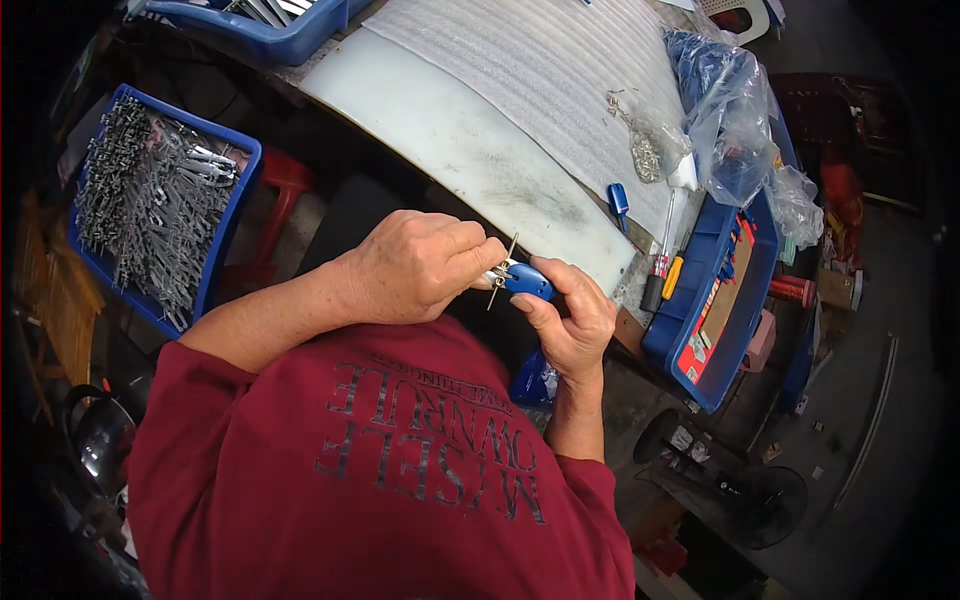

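Just past the near edge of the table, my two hands meet in front of my chest. My right hand (pixel 572 322) pinches a small blue oval plastic piece (pixel 528 281) with dark holes, between thumb and fingers. A small brassy metal fitting (pixel 498 274) joins its left end, and a thin metal pin sticks out to both sides there. My left hand (pixel 425 262) is closed by that fitting, its thumb and forefinger on a whitish part mostly hidden by the fingers. A similar blue piece (pixel 618 198) lies on the table's right side.
A white board (pixel 430 105) and foam sheet (pixel 540 65) cover the table. Small metal parts (pixel 645 158), a yellow-handled screwdriver (pixel 674 277) and a blue bin (pixel 655 345) sit right. A blue crate (pixel 252 165) of metal parts stands left. A fan (pixel 765 505) is low right.
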`<state>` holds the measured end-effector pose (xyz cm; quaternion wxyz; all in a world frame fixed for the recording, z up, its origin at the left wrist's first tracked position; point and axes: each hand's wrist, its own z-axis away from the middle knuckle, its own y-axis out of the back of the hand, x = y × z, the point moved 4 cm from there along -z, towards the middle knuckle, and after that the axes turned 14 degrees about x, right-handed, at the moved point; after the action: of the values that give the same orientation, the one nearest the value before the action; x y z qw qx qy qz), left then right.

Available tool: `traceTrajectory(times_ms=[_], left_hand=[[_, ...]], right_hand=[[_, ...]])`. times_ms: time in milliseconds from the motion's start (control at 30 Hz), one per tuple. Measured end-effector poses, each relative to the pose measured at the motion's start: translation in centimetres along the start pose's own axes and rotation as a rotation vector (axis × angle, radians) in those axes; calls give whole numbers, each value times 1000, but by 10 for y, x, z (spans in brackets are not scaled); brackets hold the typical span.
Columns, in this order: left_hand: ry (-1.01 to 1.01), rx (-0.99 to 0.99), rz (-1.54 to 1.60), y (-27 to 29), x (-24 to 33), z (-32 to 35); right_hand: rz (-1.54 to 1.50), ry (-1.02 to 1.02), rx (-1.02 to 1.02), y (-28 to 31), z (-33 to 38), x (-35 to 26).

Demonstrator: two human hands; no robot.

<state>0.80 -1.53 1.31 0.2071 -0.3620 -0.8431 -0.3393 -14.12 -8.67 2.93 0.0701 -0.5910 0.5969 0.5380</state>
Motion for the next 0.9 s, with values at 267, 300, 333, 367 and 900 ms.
traceTrajectory(times_ms=[267,300,333,367,900], left_hand=[[-30,-59,17,2,1,-4],[-25,-49,1,1,2,-3],[-19,-38,-14,1,2,-3],[-20,-37,-13,0,2,-2],[-28,-36,-38,0,2,-3]], right_hand=[[-86,124,-15,0,-3,-2],[-86,124,-15,0,-3,-2],[-77,115,-5,0,-3,-2],[-67,106,4,0,-2,-2],[-48,-36,9,2,1,3]])
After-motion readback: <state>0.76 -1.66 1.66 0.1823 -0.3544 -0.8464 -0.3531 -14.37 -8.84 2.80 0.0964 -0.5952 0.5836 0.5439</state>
